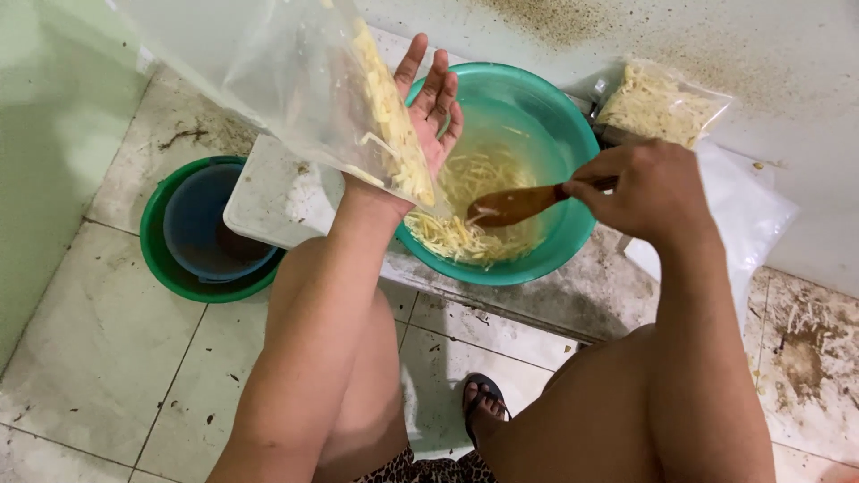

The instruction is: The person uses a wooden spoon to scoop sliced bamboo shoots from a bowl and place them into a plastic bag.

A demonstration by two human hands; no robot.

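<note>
My left hand point(434, 103) is raised over a teal plastic bowl point(573, 134), fingers spread, with the mouth of a clear plastic bag point(295, 80) held against its palm and wrist. Pale yellow shredded strips lie inside the bag along its lower edge. More of the same shreds point(465, 233) sit in the bowl. My right hand point(649, 188) grips the handle of a wooden spoon point(514, 204), whose scoop rests in the shreds at the bowl's near side.
A filled clear bag of shreds point(658, 103) lies behind the bowl, beside white plastic bags point(752, 215). A green bucket point(157, 250) holding a blue bowl point(201, 224) stands on the tiled floor at left. The teal bowl rests on a low slab point(537, 295). My sandalled foot point(483, 402) is below.
</note>
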